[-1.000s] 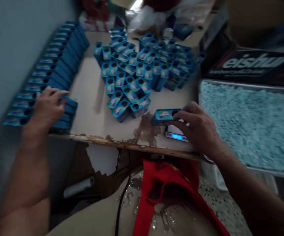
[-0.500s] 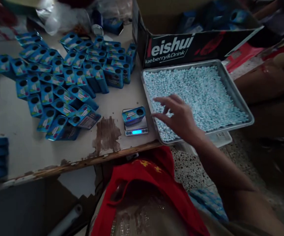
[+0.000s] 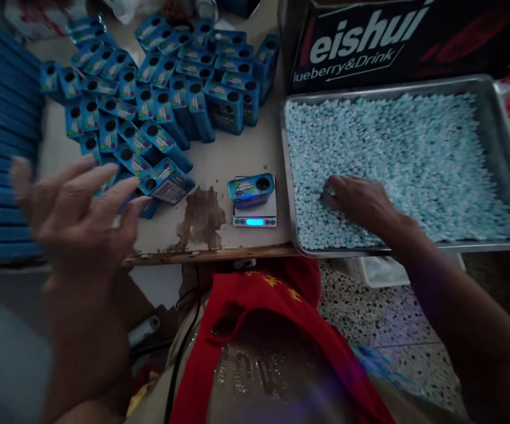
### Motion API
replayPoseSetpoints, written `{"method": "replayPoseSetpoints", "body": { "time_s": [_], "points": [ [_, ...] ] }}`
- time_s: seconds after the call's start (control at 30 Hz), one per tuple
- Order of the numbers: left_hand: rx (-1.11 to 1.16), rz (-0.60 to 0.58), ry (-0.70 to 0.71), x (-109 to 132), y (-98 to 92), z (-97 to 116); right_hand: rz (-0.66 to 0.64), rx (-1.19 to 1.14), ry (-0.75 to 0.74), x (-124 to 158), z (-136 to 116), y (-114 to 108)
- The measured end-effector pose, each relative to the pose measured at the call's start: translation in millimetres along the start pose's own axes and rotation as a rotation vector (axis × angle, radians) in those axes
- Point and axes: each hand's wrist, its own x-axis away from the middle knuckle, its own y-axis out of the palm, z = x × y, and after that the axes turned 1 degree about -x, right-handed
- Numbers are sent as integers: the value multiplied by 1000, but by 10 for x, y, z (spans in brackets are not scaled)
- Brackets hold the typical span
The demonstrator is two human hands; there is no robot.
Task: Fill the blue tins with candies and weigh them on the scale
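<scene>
My right hand [image 3: 361, 203] reaches into a metal tray [image 3: 418, 252] full of small pale blue and white candies [image 3: 414, 159]. Its fingers curl down among the candies, with the fingertips partly hidden. Over the table's front left edge my left hand [image 3: 82, 218] hangs in the air, fingers spread and nothing in it. A small blue candy box [image 3: 250, 191] with a round dark hole in its top stands on a digital scale [image 3: 255, 222] with a lit blue display. The scale lies between my hands, close to the tray's left side.
Many similar blue boxes [image 3: 158, 106] crowd the back left of the table. More blue boxes [image 3: 3, 129] are stacked at the far left. Behind the tray stands a black printed carton [image 3: 361, 53]. Below the worn wooden table edge [image 3: 219, 254], a white plastic container [image 3: 387, 271] shows.
My right hand has lowered from above the tray into the candies. My left hand has come into view at the left. The view has shifted, with the scale and its box staying put.
</scene>
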Motion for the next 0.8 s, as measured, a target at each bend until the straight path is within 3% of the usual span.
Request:
{"method": "replayPoseSetpoints", "body": {
  "time_s": [0.13,0.27,0.37,0.47,0.57,0.8],
  "points": [
    [-159,51,248,24,461,56,204,-483,208,-178,152,15],
    [14,60,261,83,758,131,-29,-857,363,-192,135,-66],
    [223,-44,106,91,1037,230,-100,-927,394,-186,42,-183],
    [339,-107,35,66,1334,333,-54,-967,413,-191,-76,-256],
    [340,-116,0,24,1551,409,-13,-984,332,-222,-198,-220],
    [350,-154,-4,-156,1690,707,174,-1020,292,-553,-608,-43]
  ]
}}
